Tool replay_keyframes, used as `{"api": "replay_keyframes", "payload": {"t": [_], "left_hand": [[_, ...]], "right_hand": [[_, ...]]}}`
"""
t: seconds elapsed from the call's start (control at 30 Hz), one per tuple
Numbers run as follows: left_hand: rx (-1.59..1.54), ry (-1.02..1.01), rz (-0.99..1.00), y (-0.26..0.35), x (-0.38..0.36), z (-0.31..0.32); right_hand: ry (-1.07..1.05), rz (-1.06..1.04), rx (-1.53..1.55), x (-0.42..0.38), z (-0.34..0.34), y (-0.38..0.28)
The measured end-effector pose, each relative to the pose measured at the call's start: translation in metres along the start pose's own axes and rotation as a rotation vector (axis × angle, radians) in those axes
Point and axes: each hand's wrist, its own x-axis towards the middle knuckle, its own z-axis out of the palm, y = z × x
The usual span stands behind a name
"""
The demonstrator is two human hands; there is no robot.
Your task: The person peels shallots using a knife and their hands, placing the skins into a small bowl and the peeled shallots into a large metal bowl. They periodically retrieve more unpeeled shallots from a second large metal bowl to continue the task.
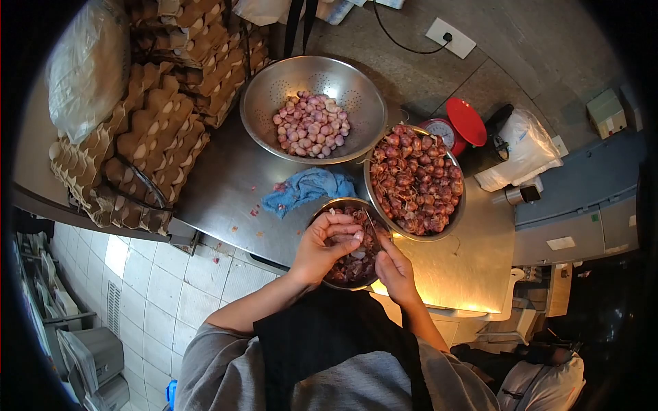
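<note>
My left hand (325, 244) is closed in a pinch over the bowl of skins, around a small pale shallot mostly hidden by its fingers. Close beside it, my right hand (394, 269) grips a small knife (371, 220) with the blade pointing away from me. Under both hands stands a metal bowl (336, 203) with dark red skins (355, 267) in it. To the right, a larger metal bowl (430, 238) is heaped with unpeeled red shallots (417, 178). Peeled pinkish shallots (312, 125) lie in a steel colander (264, 103) behind.
A crumpled blue cloth (308, 190) lies on the steel table (212, 178) among skin scraps. Stacked egg trays (154, 137) and a plastic bag (89, 68) fill the left. A red kitchen scale (466, 121) and a white bag (522, 147) stand at the back right.
</note>
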Motion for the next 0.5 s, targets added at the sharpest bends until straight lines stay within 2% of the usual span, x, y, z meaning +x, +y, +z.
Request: {"api": "replay_keyframes", "payload": {"t": [0.07,0.17,0.2,0.37,0.5], "left_hand": [[-0.020,-0.001,-0.022,0.006,-0.002,0.001],[-0.002,-0.018,-0.021,0.007,-0.003,0.000],[0.009,-0.017,-0.022,0.007,-0.004,-0.002],[0.025,0.022,-0.055,0.015,-0.009,0.002],[0.006,0.017,-0.033,0.018,-0.012,0.004]], "right_hand": [[-0.034,-0.016,-0.119,-0.003,-0.001,-0.009],[-0.030,-0.362,-0.609,-0.001,0.008,-0.012],[-0.069,-0.206,-0.499,-0.004,0.010,-0.019],[-0.009,-0.171,-0.427,-0.003,0.003,0.002],[0.003,-0.034,-0.084,-0.008,0.001,0.003]]}}
